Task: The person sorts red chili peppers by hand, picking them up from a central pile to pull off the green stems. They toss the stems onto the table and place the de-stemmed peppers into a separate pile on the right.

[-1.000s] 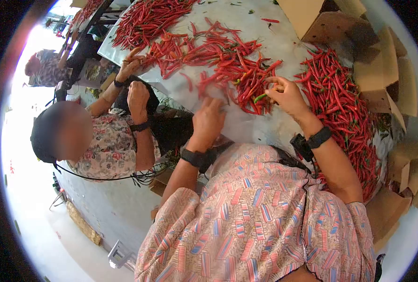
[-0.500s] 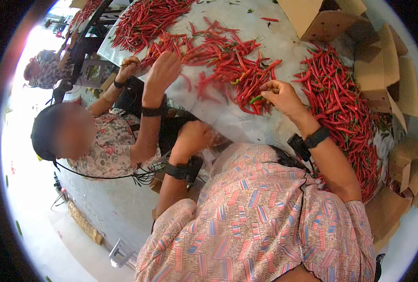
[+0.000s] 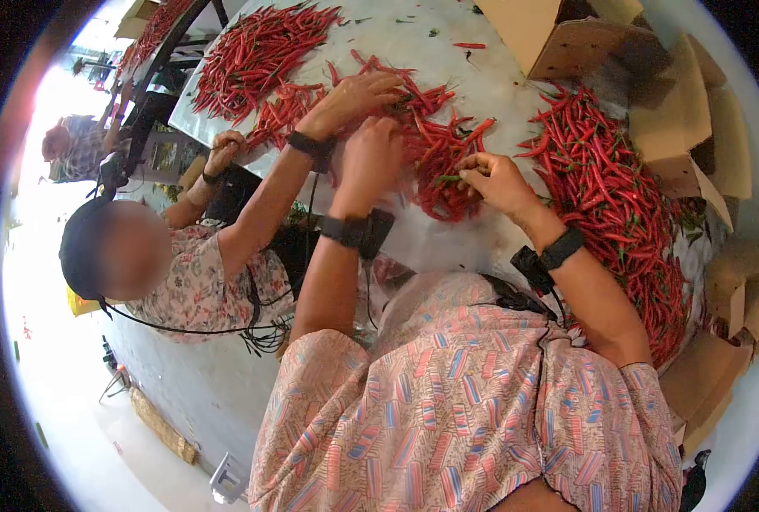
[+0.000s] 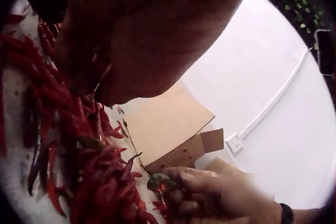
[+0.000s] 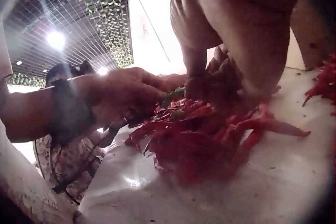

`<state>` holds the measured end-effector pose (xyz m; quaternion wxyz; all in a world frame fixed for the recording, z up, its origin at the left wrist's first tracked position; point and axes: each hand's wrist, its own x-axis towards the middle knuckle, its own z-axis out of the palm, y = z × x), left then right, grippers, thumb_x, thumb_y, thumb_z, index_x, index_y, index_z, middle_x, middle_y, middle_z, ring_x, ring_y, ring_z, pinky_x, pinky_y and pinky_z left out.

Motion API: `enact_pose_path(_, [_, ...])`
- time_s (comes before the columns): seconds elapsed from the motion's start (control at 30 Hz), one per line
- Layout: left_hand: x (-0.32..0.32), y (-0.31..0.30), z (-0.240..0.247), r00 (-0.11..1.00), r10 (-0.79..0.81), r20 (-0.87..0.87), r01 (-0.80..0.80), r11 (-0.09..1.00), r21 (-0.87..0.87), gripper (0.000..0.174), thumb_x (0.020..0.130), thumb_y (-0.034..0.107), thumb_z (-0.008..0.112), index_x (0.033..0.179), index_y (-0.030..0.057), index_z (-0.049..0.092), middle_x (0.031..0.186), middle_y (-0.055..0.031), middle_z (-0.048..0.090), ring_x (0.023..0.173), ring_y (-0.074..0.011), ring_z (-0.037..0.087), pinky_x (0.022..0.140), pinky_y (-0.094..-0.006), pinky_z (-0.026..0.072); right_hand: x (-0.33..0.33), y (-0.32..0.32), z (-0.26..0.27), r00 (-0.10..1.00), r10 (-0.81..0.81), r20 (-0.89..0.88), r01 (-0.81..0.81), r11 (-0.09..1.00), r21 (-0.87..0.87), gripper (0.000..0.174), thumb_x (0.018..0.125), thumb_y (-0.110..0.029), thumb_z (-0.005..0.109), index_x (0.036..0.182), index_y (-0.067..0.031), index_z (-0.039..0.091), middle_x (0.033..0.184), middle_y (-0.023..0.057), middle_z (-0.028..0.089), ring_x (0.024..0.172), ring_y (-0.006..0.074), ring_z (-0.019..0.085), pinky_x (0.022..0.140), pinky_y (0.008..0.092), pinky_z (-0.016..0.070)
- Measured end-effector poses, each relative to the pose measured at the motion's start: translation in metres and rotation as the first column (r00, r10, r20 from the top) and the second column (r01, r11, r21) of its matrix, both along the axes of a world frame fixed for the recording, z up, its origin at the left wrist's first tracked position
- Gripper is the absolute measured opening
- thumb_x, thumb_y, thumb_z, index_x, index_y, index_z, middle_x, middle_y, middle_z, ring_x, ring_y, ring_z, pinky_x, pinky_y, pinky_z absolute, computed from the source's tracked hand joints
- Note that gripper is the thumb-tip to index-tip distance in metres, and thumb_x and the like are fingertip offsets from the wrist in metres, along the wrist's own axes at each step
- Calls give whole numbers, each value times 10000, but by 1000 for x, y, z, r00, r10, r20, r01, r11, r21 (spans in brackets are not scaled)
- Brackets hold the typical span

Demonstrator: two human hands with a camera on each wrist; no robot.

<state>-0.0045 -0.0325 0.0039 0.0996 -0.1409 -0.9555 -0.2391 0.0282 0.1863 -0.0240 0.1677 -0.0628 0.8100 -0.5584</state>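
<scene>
My right hand (image 3: 501, 186) pinches a green chili (image 3: 448, 178) between thumb and fingertips, over the near end of a loose heap of red chilies (image 3: 443, 200). The green chili also shows in the left wrist view, beside my right hand (image 4: 210, 190). My left hand (image 3: 369, 166) is blurred over the left side of this heap. Dark in the left wrist view, my left hand (image 4: 142, 40) has its fingertips down among red chilies (image 4: 105, 187); I cannot tell whether they hold one.
A large red chili pile (image 3: 605, 179) lies to the right, beside open cardboard boxes (image 3: 674, 128). Another pile (image 3: 260, 60) lies at the table's far left. A seated person's hand (image 3: 358, 102) reaches over the middle heap, close to my left hand.
My left hand dropped back toward my lap, then returned over the heap. My right hand kept the green chili, shifting slightly. The other person's arm stretched across to the middle heap.
</scene>
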Motion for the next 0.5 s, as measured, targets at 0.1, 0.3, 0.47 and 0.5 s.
enact_pose_path(0.1, [-25, 17, 1, 995, -14, -98, 18, 999, 42, 205, 752, 158, 526, 898, 21, 572, 925, -192, 575, 865, -367, 548, 740, -429, 453, 2, 8, 0, 999, -30, 31, 30, 1000, 3, 278, 755, -180, 625, 960, 7, 601, 906, 148, 633, 815, 242, 614, 744, 327, 471])
enact_pose_path(0.3, [-45, 23, -20, 982, -103, -160, 62, 969, -238, 230, 769, 195, 516, 942, 53, 570, 970, -170, 573, 913, -348, 539, 745, -425, 458, 2, 9, 9, 987, 37, -156, -36, 999, 14, 319, 807, -125, 571, 1095, 7, 532, 802, 41, 590, 617, 83, 516, 594, 232, 429])
enact_pose_path(0.47, [-29, 7, 12, 951, -172, 258, 221, 959, -178, 164, 728, 152, 514, 813, 33, 588, 835, -186, 587, 808, -341, 566, 674, -444, 462, 5, 13, 22, 994, -47, 101, 58, 992, -114, 320, 819, -124, 555, 1108, 10, 527, 853, 32, 581, 703, 82, 512, 617, 237, 434])
enact_pose_path(0.5, [-31, 9, 14, 950, -170, 261, 221, 959, -178, 164, 728, 152, 514, 813, 33, 588, 835, -186, 587, 808, -341, 566, 674, -444, 462, 5, 14, 20, 994, -45, 103, 57, 992, -115, 320, 819, -124, 555, 1108, 10, 527, 853, 32, 581, 703, 82, 512, 617, 237, 434])
